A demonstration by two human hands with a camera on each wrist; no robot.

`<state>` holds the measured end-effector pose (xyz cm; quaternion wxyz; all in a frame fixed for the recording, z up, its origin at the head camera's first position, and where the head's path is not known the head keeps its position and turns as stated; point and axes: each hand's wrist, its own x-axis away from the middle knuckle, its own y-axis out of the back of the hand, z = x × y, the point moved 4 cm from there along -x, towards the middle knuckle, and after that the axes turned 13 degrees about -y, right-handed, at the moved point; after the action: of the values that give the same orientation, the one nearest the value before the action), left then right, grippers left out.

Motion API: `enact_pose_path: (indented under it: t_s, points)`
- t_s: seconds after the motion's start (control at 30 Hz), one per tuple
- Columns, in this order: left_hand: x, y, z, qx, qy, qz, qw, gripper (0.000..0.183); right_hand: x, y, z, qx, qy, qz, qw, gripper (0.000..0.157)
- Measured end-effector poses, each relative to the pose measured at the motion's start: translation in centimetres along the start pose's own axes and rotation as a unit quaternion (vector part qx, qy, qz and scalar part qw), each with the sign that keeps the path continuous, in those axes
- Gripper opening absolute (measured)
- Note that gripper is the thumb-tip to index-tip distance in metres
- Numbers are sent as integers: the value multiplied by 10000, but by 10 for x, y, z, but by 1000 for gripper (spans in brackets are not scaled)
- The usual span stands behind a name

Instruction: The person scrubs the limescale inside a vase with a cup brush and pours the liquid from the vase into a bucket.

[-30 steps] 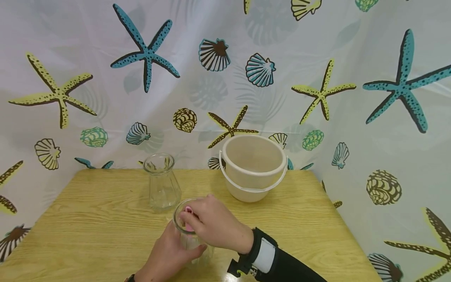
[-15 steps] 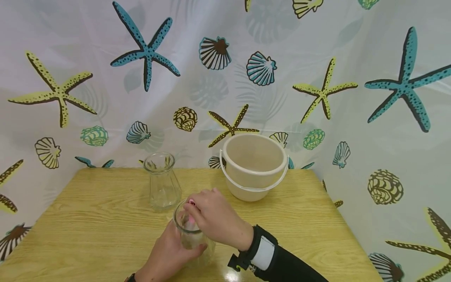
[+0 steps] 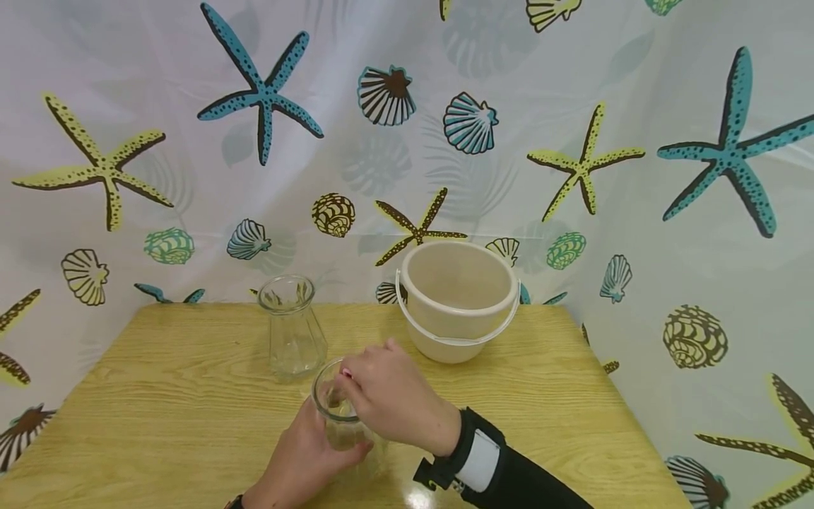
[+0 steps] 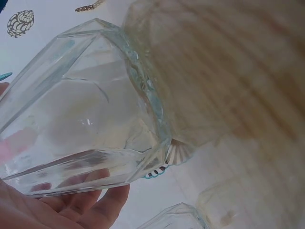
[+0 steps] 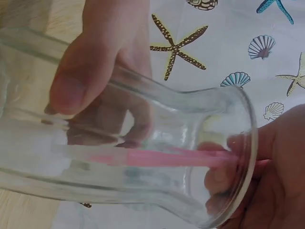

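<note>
- We've got the left hand (image 3: pixel 311 452) wrapped around a clear glass jar (image 3: pixel 343 434), thumb on the near side.
- The right hand (image 3: pixel 397 403) is at the jar's mouth, fingers curled round the end of a pink stick (image 5: pixel 167 158).
- Most of that stick is inside the jar, running lengthwise, with a blurry whitish end (image 5: pixel 33 148) further in (we can't make out what it's made of).
- We can't tell if the jar's base touches the wooden table (image 3: pixel 159 396).
- Just behind it we see a second glass jar (image 3: pixel 295 346) standing upright.
- Back and to the right there's a cream bucket (image 3: pixel 458 325), handle hanging across its front.
- Behind everything: a seashell-and-starfish curtain (image 3: pixel 305 177).
</note>
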<state>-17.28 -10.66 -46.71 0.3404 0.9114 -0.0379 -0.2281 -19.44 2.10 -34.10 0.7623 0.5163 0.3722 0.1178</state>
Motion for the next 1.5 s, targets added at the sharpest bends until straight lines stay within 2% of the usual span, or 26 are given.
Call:
enact_pose_path:
  t_s: [0.1,0.33,0.63,0.83,1.07,1.3,1.5]
  points:
    - [0,0,0,105,100,89,9999,91,-1,1,3,-3,78,175,9998,26]
    - [0,1,0,73,93,95,9999,93,-6,5,9,-502,231,603,9967,37]
    - [-1,1,-1,202,-18,83,9998,86,-6,7,10,-1080,372,625,9915,37]
    - [-2,-1,-1,373,182,109,9991,86,-6,6,6,-1449,246,603,9873,34]
    - [-2,-1,-1,348,265,59,9990,97,-7,4,4,-1283,140,370,9909,36]
    - [0,0,-1,251,303,79,9992,99,-8,0,1,-1071,-38,201,9940,28]
    - [0,-1,0,140,286,135,9994,94,-7,-1,-3,-545,-12,-129,9984,28]
